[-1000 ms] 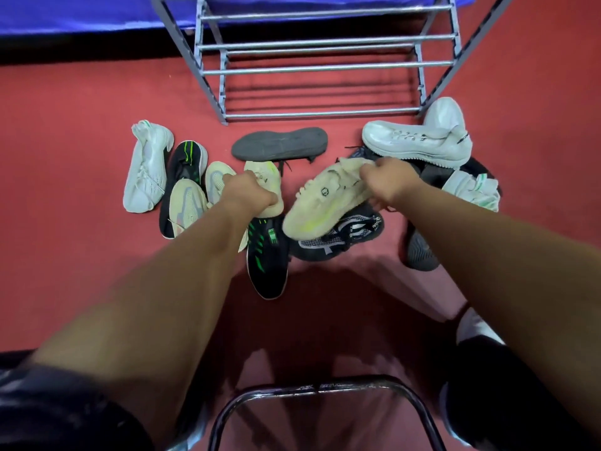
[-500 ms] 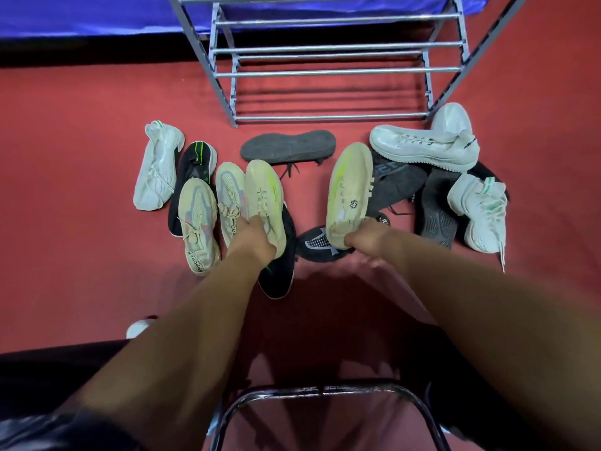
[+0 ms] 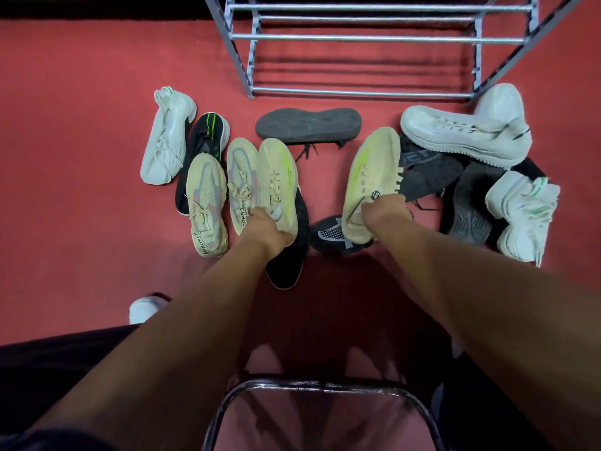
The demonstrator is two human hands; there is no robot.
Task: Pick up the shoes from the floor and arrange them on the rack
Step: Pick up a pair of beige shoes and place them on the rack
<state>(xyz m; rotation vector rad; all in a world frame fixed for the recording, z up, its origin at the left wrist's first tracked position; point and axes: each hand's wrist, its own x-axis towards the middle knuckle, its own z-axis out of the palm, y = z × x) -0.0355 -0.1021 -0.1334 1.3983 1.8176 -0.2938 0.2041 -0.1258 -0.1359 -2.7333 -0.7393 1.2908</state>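
Note:
Several shoes lie scattered on the red floor in front of a grey metal rack (image 3: 377,38). My left hand (image 3: 265,227) grips the heel of a cream shoe with a yellow-green streak (image 3: 278,177), toe pointing toward the rack. My right hand (image 3: 382,213) grips the heel of its matching cream shoe (image 3: 370,170), also toe forward. The rack's bars carry no shoes in the part I see.
Left: a white shoe (image 3: 166,138), a black-green shoe (image 3: 206,135), two cream laced shoes (image 3: 205,203). A dark sole-up shoe (image 3: 309,125) lies before the rack. White shoes (image 3: 461,135) and black shoes (image 3: 429,170) pile at right. A chair frame (image 3: 322,385) stands near me.
Both hands slid from the shoes' middles back to the heels. The right shoe swung from lying crosswise to pointing at the rack. The view shifted closer to the floor.

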